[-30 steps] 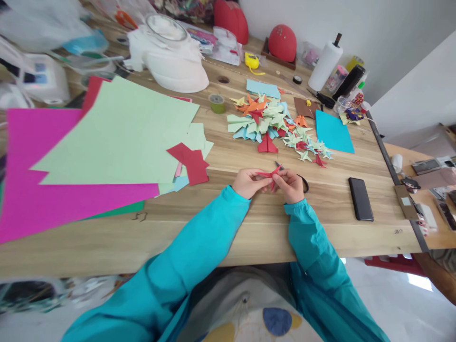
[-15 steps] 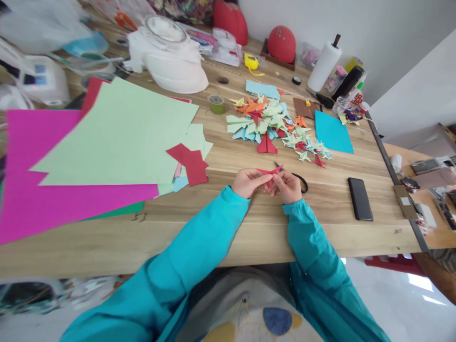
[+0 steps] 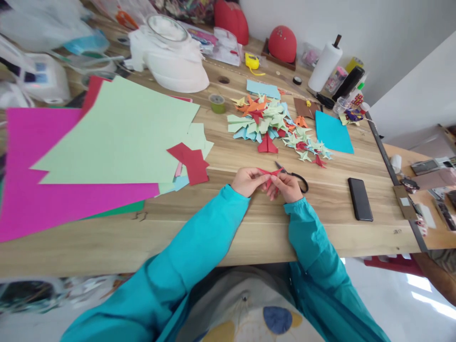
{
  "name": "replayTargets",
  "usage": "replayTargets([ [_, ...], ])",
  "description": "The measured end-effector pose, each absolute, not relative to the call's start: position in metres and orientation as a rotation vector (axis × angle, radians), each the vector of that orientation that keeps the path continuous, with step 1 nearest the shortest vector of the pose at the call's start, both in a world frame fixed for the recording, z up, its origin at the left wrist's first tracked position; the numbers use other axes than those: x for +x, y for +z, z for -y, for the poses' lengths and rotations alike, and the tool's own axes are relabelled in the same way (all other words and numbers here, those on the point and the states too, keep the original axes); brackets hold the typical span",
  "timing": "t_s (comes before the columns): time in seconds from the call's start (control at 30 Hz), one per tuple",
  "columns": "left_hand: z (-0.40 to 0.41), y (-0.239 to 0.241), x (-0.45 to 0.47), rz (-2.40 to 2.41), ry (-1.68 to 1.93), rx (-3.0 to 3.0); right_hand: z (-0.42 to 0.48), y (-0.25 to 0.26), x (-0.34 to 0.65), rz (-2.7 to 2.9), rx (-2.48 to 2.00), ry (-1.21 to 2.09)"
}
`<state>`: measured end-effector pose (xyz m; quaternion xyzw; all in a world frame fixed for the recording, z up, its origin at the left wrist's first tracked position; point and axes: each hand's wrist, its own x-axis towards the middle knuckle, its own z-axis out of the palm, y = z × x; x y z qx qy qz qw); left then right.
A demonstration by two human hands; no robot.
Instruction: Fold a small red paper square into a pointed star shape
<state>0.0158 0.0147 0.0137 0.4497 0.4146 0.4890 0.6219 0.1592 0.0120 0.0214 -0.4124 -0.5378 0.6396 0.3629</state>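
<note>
Between my two hands is a small piece of folded red paper (image 3: 270, 172), its pointed ends sticking out on either side. My left hand (image 3: 248, 181) pinches it from the left. From the right, the thumb and fingers of my right hand (image 3: 288, 186) grip it too. Behind my right hand lie black-handled scissors (image 3: 301, 179), partly hidden by it. Just beyond is a pile of folded paper shapes (image 3: 265, 116) in green, orange, blue and red. Red paper pieces (image 3: 195, 166) lie to the left of my hands.
Large green sheets (image 3: 121, 137) overlap a magenta sheet (image 3: 71, 204) at the left. A phone (image 3: 360, 199) lies to the right. Farther back are a blue square (image 3: 333, 132), a tape roll (image 3: 217, 103), a white cap (image 3: 178, 66) and a yellow tape measure (image 3: 252, 61).
Both hands stay on the red paper, with only slight finger movement. The red paper's angle has shifted a little, and slightly more of the scissors shows.
</note>
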Motion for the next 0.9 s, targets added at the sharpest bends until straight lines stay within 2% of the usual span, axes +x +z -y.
replayTargets([
  [0.2, -0.016, 0.0122, 0.0135, -0.905, 1.068, 1.066, -0.014, 0.0202, 0.1624, 1.438, -1.0, 1.751],
  [0.9, -0.0133, 0.0142, 0.0182, -0.96, 1.112, 0.977, -0.0114, 0.0204, 0.1573, 1.354, -1.019, 1.625],
])
